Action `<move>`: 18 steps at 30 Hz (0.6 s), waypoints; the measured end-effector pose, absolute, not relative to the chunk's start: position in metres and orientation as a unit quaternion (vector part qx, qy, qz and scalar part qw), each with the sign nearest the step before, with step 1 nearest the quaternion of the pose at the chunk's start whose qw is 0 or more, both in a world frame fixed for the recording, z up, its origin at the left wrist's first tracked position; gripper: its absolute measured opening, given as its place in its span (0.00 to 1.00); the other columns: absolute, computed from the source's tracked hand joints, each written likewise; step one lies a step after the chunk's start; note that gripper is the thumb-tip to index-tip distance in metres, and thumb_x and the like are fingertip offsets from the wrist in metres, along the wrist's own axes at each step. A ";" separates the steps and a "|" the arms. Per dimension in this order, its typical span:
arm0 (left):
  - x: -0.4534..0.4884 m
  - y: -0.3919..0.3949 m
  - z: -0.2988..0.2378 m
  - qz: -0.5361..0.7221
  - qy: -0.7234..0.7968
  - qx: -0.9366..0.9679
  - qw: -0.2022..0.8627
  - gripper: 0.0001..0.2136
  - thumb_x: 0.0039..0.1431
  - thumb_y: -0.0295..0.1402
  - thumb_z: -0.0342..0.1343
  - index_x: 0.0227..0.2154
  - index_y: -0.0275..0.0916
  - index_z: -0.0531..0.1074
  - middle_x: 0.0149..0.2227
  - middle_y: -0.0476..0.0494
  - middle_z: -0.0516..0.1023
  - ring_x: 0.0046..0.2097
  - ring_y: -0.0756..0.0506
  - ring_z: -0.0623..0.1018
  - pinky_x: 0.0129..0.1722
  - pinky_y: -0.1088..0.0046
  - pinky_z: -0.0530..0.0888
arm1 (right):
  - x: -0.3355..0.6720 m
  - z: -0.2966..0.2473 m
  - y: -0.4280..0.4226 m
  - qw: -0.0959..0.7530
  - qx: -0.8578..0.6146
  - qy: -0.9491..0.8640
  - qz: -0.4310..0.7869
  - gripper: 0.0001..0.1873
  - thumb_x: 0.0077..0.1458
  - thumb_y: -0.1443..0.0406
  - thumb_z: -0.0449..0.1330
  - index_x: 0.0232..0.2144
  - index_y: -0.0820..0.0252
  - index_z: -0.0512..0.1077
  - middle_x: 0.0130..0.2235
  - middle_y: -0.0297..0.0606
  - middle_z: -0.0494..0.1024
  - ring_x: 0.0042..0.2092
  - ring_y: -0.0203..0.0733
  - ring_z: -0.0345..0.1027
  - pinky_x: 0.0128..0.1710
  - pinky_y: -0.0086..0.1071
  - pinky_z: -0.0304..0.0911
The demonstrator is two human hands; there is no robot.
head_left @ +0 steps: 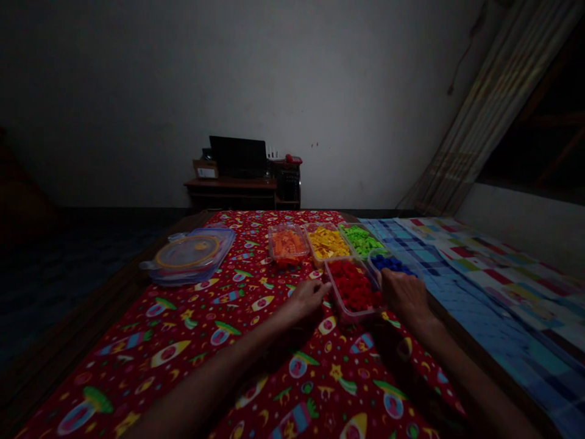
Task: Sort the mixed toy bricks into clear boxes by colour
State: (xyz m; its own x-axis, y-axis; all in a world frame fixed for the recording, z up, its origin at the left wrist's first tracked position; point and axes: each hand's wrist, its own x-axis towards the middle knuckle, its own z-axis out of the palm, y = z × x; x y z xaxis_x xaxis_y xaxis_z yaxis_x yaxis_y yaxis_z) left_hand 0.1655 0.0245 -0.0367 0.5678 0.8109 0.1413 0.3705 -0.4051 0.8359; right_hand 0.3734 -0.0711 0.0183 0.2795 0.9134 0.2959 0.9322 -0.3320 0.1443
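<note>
A clear plastic container of red pieces (354, 286) stands in front of me, its near end tilted slightly toward me. My left hand (311, 296) has its fingers closed at the container's left rim. On the opposite side my right hand (404, 296) is curled over the right rim, thumb and fingertips partly hidden. Just behind that hand sits a container of blue pieces (388, 263), partly covered by it. Farther back are containers of orange pieces (287, 242), yellow pieces (328, 242) and green pieces (361, 239), set side by side.
Stacked plastic lids (192, 256) lie at the left on the red patterned tablecloth (256, 341). A bed with a checked blue sheet (475, 329) adjoins the table on the right. Against the far wall, a low desk (233, 186) carries a dark monitor (238, 156).
</note>
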 end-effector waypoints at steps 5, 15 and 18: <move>0.198 0.024 -0.041 0.257 0.395 0.743 0.475 0.18 0.49 0.46 0.48 0.13 0.38 0.60 0.15 0.54 0.57 0.19 0.52 0.58 0.20 0.75 0.52 | 0.392 -0.007 -0.091 0.036 -0.803 -0.587 -0.096 0.18 0.60 0.58 0.47 0.27 0.60 0.73 0.30 0.44 0.77 0.31 0.42 0.71 0.25 0.29 0.47; 0.165 0.005 -0.056 0.233 0.418 0.693 0.539 0.21 0.47 0.50 0.51 0.13 0.39 0.58 0.12 0.54 0.57 0.16 0.54 0.55 0.15 0.76 0.51 | 0.391 -0.028 -0.098 0.165 -0.736 -0.655 0.032 0.19 0.58 0.61 0.46 0.22 0.61 0.70 0.22 0.37 0.73 0.25 0.36 0.67 0.24 0.28 0.49; 0.153 0.003 -0.056 0.249 0.387 0.722 0.517 0.23 0.50 0.53 0.47 0.14 0.39 0.60 0.14 0.53 0.59 0.17 0.53 0.58 0.16 0.77 0.53 | 0.385 -0.025 -0.106 0.155 -0.742 -0.651 -0.029 0.18 0.58 0.60 0.46 0.29 0.61 0.73 0.27 0.41 0.76 0.28 0.40 0.70 0.27 0.29 0.56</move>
State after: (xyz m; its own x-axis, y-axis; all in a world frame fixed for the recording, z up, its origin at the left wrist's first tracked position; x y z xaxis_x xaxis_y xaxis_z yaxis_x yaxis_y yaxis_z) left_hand 0.1533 0.0032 -0.0557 0.5763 0.8162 -0.0414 0.3022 -0.1657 0.9387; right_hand 0.3848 -0.1059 -0.0247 0.1501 0.9579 0.2446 0.9758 -0.1038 -0.1925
